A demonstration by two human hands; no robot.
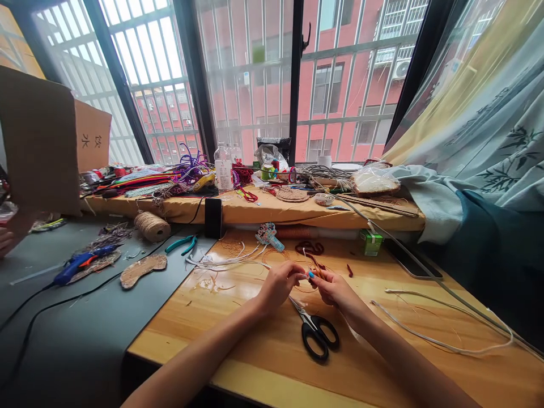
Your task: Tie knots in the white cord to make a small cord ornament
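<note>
My left hand [278,287] is closed in a pinch, fingertips meeting those of my right hand over the wooden table. White cord [229,260] runs from the left into its fingers. My right hand [335,290] is closed around a thin orange-brown strand bundle [317,265]; a white cord end sticks up beside it. The exact join between the fingertips is too small to make out. Just below the hands lie black-handled scissors [313,327], blades pointing towards my left hand. A dark red cord [309,247] lies coiled behind the hands.
A twine spool [153,228], teal pliers [182,245], a blue glue gun [87,263] and a cardboard piece [142,270] lie left. A green carton [372,243] and a phone [412,259] are right. Craft supplies crowd the ledge [263,212]. Another person's hand shows far left.
</note>
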